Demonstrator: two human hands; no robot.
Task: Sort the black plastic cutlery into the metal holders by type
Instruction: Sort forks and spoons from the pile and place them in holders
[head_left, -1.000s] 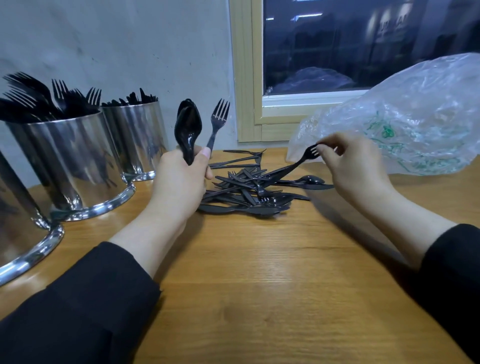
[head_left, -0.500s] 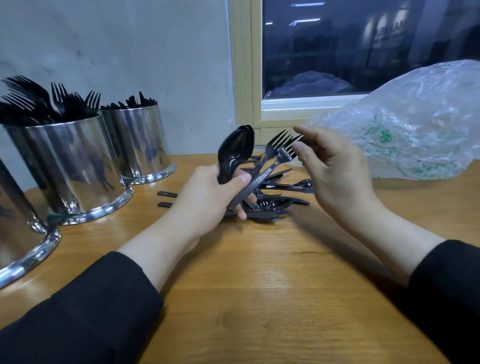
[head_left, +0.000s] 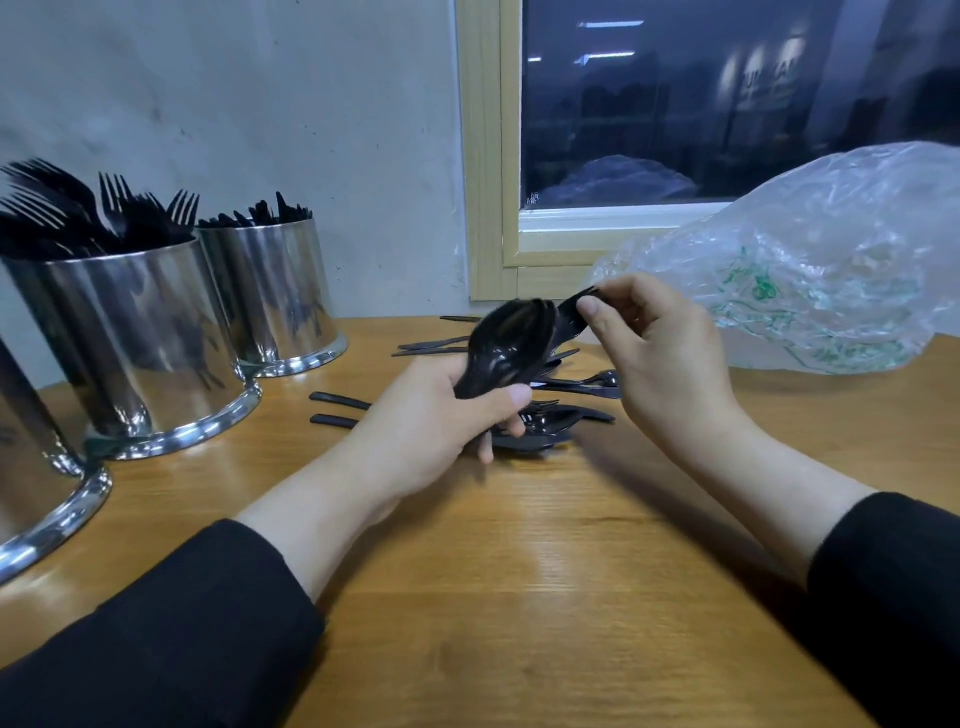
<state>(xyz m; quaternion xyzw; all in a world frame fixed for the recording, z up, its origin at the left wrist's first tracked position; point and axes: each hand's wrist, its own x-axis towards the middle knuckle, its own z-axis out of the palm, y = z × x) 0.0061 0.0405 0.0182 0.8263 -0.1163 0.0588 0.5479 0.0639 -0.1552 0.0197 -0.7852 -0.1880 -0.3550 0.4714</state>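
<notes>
**Two hands over a pile of loose cutlery**

Left hand (head_left: 431, 421) is closed around a bundle of spoons (head_left: 506, 348), bowls tilted up and right. Right hand (head_left: 660, 358) pinches the head of one black piece (head_left: 574, 312) between thumb and fingers, just beside the spoon bowls; its type is blurred. Beneath and behind both hands, the loose cutlery pile (head_left: 550, 426) lies on the wooden table (head_left: 519, 597), partly hidden by the left hand. At left stand the fork holder (head_left: 135, 343), a farther holder (head_left: 275, 291) and a third holder (head_left: 31, 493) cut by the edge. A crumpled plastic bag (head_left: 831, 265) rests right, below the window (head_left: 727, 98).
</notes>
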